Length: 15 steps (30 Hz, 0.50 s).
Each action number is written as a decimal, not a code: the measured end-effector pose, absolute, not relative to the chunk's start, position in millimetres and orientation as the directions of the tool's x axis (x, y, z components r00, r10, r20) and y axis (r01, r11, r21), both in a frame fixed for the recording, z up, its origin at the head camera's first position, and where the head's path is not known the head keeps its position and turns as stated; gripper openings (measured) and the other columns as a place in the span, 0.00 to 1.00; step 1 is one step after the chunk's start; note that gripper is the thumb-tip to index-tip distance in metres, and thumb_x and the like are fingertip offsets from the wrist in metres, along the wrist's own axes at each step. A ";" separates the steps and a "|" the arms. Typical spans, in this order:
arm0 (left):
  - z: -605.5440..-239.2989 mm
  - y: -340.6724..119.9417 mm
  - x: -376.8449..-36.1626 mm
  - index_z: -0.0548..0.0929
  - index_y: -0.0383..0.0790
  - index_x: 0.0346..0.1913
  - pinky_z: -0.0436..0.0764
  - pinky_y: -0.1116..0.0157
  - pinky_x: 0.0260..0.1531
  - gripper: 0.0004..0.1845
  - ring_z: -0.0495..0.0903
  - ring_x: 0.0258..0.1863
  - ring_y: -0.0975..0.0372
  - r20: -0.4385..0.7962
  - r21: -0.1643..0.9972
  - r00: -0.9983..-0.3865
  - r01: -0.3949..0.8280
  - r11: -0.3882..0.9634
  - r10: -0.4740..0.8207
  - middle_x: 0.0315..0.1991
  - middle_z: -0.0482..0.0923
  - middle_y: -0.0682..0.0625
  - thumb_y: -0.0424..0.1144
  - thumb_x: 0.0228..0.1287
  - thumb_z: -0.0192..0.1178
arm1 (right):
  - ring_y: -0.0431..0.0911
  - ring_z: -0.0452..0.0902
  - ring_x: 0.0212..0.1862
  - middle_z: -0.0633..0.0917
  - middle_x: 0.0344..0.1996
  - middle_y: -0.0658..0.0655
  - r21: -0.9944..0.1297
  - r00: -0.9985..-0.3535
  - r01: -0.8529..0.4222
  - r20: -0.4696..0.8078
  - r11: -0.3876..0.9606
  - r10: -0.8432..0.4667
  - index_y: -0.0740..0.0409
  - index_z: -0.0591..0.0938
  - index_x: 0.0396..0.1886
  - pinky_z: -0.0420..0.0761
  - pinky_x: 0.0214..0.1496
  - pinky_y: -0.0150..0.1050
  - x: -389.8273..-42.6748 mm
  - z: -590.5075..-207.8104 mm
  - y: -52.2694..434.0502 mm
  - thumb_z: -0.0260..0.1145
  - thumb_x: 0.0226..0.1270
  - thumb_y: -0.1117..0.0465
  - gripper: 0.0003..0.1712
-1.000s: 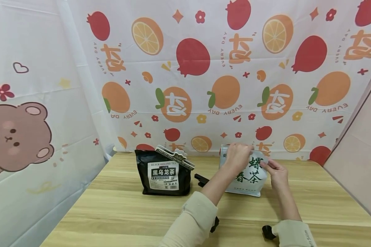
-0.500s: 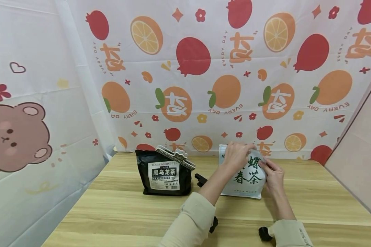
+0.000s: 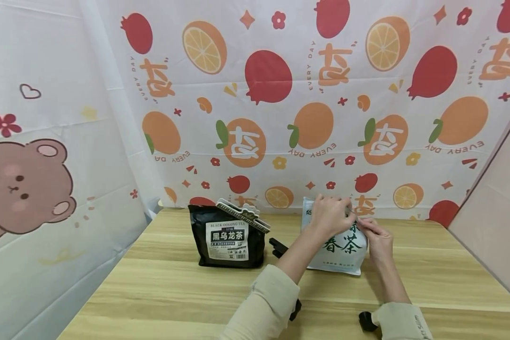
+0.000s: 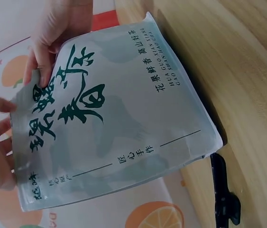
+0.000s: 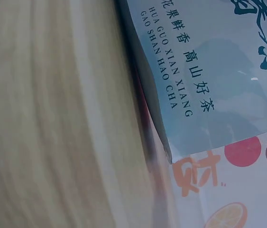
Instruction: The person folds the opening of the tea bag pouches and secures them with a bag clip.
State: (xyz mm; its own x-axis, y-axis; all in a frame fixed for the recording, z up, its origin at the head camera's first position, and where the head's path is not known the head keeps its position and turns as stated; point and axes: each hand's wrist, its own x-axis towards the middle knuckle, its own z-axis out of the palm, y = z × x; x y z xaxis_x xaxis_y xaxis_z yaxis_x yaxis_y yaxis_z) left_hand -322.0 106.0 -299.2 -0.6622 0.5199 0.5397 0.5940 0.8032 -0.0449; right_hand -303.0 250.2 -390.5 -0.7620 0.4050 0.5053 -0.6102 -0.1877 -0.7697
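- Pale grey-green foil tea pouch (image 3: 342, 248) with dark green calligraphy: stands upright on the light wooden tabletop (image 3: 161, 293), right of centre and toward the far edge, close to the fruit-printed backdrop cloth (image 3: 280, 118).
- Left hand (image 3: 329, 215): fingers curled over the pouch's top edge, gripping it from the left side.
- Right hand (image 3: 376, 236): fingers (image 4: 45, 71) pinch the pouch's upper right corner, thumb on the printed face.
- Black foil tea bag (image 3: 227, 238) with a white label: upright on the tabletop, left of the pouch and apart from it, its top shut by a long cream-and-black sealing clip (image 3: 242, 215).
- Black clip (image 3: 277, 246): lies on the tabletop between the two bags, just beside the pouch's lower left corner.
- Bear-printed cloth (image 3: 25, 189): hangs at the left side.
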 end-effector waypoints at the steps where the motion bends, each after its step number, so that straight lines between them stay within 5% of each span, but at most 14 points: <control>1: -299.4 106.4 -321.3 0.82 0.59 0.38 0.61 0.70 0.29 0.12 0.71 0.25 0.68 0.534 -0.054 -0.666 0.589 0.807 0.521 0.27 0.77 0.62 0.55 0.61 0.51 | 0.41 0.77 0.38 0.83 0.27 0.51 -0.770 -0.754 -0.616 0.513 -0.170 0.410 0.68 0.86 0.28 0.74 0.42 0.28 -303.0 -390.6 250.5 0.56 0.54 0.86 0.17; 7: -300.9 109.8 -319.8 0.84 0.55 0.42 0.63 0.69 0.34 0.27 0.74 0.31 0.67 0.503 -0.093 -0.704 0.531 0.842 0.500 0.31 0.79 0.60 0.70 0.56 0.46 | 0.40 0.77 0.38 0.83 0.27 0.50 -0.763 -0.732 -0.636 0.545 -0.120 0.409 0.65 0.87 0.26 0.74 0.41 0.27 -302.4 -391.3 251.1 0.54 0.54 0.87 0.20; 15: -296.1 112.1 -317.2 0.83 0.52 0.28 0.62 0.70 0.29 0.23 0.70 0.25 0.67 0.462 -0.066 -0.726 0.545 0.836 0.510 0.20 0.73 0.59 0.67 0.54 0.54 | 0.42 0.78 0.39 0.84 0.30 0.53 -0.720 -0.728 -0.674 0.611 -0.166 0.310 0.68 0.86 0.31 0.75 0.41 0.28 -301.5 -393.3 258.0 0.55 0.55 0.86 0.17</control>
